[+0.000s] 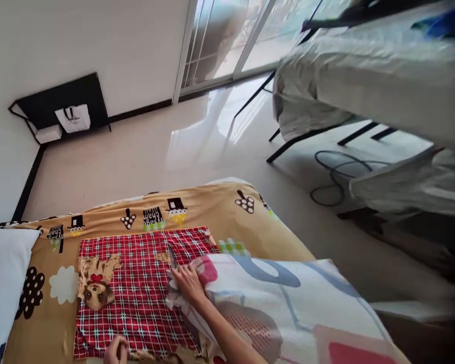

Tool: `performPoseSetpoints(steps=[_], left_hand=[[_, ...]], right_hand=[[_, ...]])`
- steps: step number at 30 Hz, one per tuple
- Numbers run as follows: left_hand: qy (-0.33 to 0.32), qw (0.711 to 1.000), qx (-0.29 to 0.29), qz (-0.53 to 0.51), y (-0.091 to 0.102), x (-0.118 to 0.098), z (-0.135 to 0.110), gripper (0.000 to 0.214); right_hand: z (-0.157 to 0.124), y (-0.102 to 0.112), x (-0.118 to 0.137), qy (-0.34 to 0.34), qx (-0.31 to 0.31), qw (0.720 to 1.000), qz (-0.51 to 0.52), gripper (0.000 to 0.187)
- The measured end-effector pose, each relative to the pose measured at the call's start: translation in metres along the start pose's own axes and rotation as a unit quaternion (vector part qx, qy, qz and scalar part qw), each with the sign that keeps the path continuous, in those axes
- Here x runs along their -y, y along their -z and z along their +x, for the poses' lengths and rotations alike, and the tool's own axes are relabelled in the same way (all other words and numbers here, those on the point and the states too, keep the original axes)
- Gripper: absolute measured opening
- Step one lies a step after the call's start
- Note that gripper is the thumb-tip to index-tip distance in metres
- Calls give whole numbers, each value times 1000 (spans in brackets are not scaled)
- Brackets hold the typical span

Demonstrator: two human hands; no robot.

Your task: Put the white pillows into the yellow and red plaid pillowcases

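A red plaid cloth (144,303) with a puppy print, shaped like a pillowcase, lies spread flat on the bed. Over its right side lies the gathered edge of a white patterned sheet (296,308) with blue and pink shapes. My right hand (189,283) reaches across with its fingers closed on this edge, near the middle of the plaid cloth. At the bottom of the view, my left hand (116,350) is curled at the near edge of the plaid cloth. Whatever its fingers hold, if anything, is hidden.
A white pillow (7,283) lies at the left on the tan printed bedsheet (60,328). Beyond the bed is a glossy floor (144,156). A dark-legged frame draped in pale sheeting (349,86) stands right, a looped cable (329,187) below. A white bag (74,119) sits by the wall.
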State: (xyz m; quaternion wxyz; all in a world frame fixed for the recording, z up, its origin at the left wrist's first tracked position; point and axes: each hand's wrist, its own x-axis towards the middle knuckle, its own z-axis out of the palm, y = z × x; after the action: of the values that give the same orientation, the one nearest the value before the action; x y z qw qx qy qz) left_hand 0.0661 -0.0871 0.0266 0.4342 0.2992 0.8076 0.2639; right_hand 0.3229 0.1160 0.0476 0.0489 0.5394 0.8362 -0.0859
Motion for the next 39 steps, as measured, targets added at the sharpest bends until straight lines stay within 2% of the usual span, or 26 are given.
performPoseSetpoints(steps=[1, 2, 3, 5, 7, 10, 12, 14, 15, 17, 21, 23, 25, 28, 31, 35, 37, 39], left_hand=[[-59, 996, 36, 55, -14, 0, 7, 19], [-150, 977, 84, 125, -29, -4, 13, 27], [-221, 949, 112, 196, -46, -11, 19, 33], [-302, 878, 126, 349, -85, -30, 30, 36], [-312, 862, 133, 377, -123, -49, 42, 35], [-302, 871, 123, 367, -169, -71, 57, 34], [-285, 879, 106, 366, -188, -80, 65, 34], [-261, 887, 93, 368, -200, -85, 73, 34], [-251, 891, 90, 368, -202, -86, 75, 33], [-240, 896, 89, 364, -203, -85, 79, 32], [-234, 908, 98, 334, -187, -79, 86, 28], [-233, 917, 104, 306, -174, -76, 92, 18], [-226, 930, 96, 274, -159, -75, 96, 17], [-208, 951, 60, 222, -137, -78, 95, 31], [-210, 962, 37, 172, -126, -84, 83, 36], [-192, 979, 14, 60, -132, -90, 61, 32], [-176, 983, 29, 44, -141, -90, 52, 31], [-162, 982, 54, 79, -150, -87, 45, 32]], right_hand=[[6, -14, -3, -3, 10, 1000, 19, 25], [12, -26, -6, -5, 21, 999, 35, 25], [15, -34, -10, -6, 33, 998, 48, 25], [16, -40, -21, -7, 51, 997, 64, 26], [7, -28, -33, -6, 63, 996, 67, 27], [-18, 15, -48, 4, 49, 998, 51, 26], [-34, 45, -49, 14, 3, 1000, 24, 24], [-44, 64, -41, 21, -51, 998, 1, 21], [-46, 65, -34, 25, -72, 997, -3, 20], [-42, 53, -21, 53, -101, 993, 4, 18], [-23, -5, -9, 112, -141, 982, 57, 19], [-17, -29, -12, 99, -156, 978, 94, 20], [-13, -42, -16, 82, -152, 977, 125, 22], [-6, -49, -8, 71, -89, 985, 132, 25], [9, -53, 17, 68, -24, 991, 110, 22], [28, -52, 39, 96, -13, 990, 107, 23], [29, -47, 34, 121, -11, 987, 103, 29], [25, -40, 23, 157, -13, 983, 95, 44]])
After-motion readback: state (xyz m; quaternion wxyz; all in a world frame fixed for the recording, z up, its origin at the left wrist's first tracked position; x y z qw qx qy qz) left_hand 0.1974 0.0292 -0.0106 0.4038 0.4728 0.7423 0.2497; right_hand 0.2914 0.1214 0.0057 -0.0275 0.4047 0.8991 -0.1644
